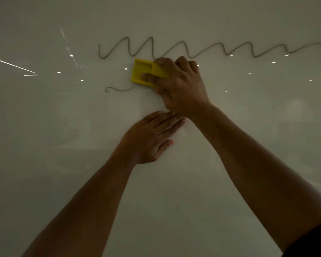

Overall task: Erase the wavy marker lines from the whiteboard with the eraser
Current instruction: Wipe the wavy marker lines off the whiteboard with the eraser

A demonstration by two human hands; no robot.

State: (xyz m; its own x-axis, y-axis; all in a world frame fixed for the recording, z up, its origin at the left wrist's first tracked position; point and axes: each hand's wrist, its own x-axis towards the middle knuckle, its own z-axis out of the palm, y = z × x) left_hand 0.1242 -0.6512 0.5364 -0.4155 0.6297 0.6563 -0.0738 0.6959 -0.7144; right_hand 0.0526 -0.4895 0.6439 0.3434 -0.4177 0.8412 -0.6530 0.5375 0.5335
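- We hold the yellow eraser (143, 73) in our right hand (182, 88). Our fingers are curled around its right end, and our thumb lies across its face, so it is pinched tight.
- The eraser sits flat on the whiteboard (248, 145), in the gap between two marker lines.
- The long wavy line (202, 49) runs just above the eraser. It goes side to side, from a bit left of the eraser all the way to the right edge of what we can see.
- The short squiggle (119, 89) is just below and to the left of the eraser. Its right end stops near the eraser's bottom corner.
- The eraser's long side also runs left to right, like the lines do.
- We think the squiggle is the closest bit to rub out: a small slide down and left should cover it. The long line needs a move up, then a long sweep sideways.
- Our left hand (152, 138) is lower down. Its fingers lie straight and close together, flat on the board, and it holds nothing. The right hand is much nearer to both lines.
- Counting up: one eraser, two marker lines, two hands.
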